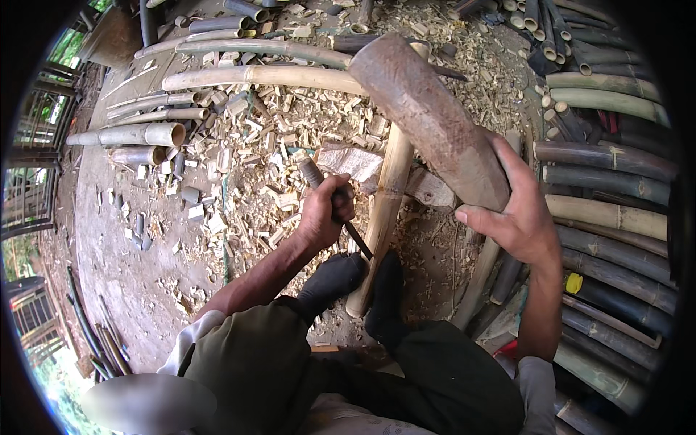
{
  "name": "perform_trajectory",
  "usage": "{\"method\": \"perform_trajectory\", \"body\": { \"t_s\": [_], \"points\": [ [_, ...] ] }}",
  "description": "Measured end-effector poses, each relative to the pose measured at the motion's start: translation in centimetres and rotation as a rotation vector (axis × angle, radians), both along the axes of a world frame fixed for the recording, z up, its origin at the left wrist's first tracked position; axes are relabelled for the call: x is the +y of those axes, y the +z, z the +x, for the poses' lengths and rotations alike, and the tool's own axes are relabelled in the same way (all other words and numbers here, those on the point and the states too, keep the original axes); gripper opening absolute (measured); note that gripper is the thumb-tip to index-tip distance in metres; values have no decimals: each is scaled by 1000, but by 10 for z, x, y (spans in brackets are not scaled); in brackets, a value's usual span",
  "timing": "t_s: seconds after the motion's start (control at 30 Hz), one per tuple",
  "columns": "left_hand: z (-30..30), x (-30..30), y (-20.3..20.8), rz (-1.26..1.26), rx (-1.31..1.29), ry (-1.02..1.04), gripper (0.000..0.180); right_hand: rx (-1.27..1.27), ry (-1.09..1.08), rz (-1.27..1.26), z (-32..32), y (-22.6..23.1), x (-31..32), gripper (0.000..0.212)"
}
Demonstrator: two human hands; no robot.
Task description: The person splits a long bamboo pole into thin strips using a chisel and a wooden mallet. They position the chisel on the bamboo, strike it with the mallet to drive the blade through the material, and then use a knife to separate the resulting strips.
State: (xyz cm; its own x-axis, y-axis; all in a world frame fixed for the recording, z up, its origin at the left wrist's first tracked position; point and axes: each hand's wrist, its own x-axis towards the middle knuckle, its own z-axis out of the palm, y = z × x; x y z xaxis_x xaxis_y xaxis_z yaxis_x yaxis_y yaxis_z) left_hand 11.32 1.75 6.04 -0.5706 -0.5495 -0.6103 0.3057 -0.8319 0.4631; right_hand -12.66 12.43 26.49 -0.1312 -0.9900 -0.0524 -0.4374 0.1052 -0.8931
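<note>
My left hand (326, 214) is closed round the shaft of a chisel (312, 174). Its handle end points up and away from me, and its dark blade slants down to a pale bamboo pole (389, 192). The pole runs away from me between my dark-covered feet (333, 284), across a rough wooden block (351, 161). My right hand (518, 206) grips the near end of a thick wooden mallet (435, 116), raised above the pole. The mallet's far end hides part of the pole. It is apart from the chisel.
Wood chips (268, 138) cover the ground ahead. Long bamboo poles (261, 76) lie across the far side, with shorter lengths (148, 135) at the left. Many dark and pale poles (609, 210) are stacked on my right. A yellow object (573, 283) lies among them.
</note>
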Motion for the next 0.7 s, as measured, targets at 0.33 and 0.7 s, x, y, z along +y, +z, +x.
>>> {"method": "perform_trajectory", "body": {
  "t_s": [0.33, 0.7],
  "points": [
    [-23, 53, 58, -668, -316, -294, 36, 98, 80, -160, 5, 33, -15, 79],
    [-28, 58, 45, -622, -217, -313, 24, 117, 45, -142, -5, 48, -11, 72]
  ]
}}
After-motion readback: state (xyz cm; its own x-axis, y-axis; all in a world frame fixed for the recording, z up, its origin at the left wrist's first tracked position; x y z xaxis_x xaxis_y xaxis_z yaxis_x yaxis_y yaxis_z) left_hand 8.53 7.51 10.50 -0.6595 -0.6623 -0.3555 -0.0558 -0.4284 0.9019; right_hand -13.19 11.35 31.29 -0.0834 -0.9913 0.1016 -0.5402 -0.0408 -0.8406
